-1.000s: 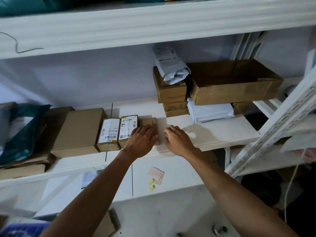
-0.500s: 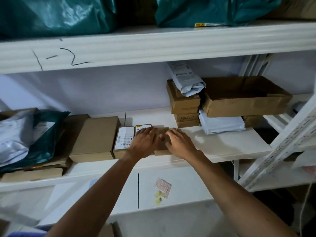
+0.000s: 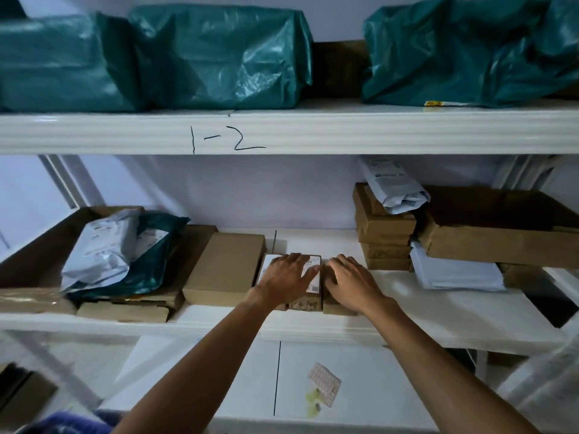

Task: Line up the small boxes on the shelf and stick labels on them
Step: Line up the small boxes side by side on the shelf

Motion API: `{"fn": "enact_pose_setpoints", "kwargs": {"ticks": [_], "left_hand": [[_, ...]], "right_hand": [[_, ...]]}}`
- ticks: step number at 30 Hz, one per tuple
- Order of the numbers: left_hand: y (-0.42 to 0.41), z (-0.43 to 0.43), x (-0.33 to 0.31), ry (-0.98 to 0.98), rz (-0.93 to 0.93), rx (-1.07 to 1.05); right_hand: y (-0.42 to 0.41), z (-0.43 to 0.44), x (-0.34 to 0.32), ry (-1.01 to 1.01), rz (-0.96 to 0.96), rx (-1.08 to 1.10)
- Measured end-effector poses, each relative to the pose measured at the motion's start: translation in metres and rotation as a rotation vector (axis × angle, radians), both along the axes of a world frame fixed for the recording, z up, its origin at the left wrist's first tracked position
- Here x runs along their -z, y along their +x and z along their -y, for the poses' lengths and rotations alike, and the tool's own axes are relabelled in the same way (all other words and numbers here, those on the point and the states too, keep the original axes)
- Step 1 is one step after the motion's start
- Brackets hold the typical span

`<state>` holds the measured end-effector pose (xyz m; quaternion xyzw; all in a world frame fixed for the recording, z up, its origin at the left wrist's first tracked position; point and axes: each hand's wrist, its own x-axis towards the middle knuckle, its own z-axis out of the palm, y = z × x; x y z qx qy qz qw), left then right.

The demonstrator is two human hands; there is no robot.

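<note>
White metal shelf against a pale wall, its upper rail marked "1-2" (teal bags above). Near the front edge, small boxes sit side by side, long axes running front to back. Left hand and right hand lie flat on them, fingers spread, gripping nothing.

Parcel storeroom: white metal shelving hand-marked "1-2", stacked cardboard boxes, teal courier bags.
</note>
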<state>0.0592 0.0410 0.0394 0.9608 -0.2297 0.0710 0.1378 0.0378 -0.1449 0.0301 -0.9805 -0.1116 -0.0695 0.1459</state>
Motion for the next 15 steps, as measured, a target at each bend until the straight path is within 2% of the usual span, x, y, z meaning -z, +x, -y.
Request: {"fn": "enact_pose_setpoints", "kwargs": {"ticks": [15], "left_hand": [[0.006, -0.031, -0.007, 0.019, -0.076, -0.072]], "right_hand": [[0.005, -0.021, 0.0, 0.02, -0.058, -0.018]]}}
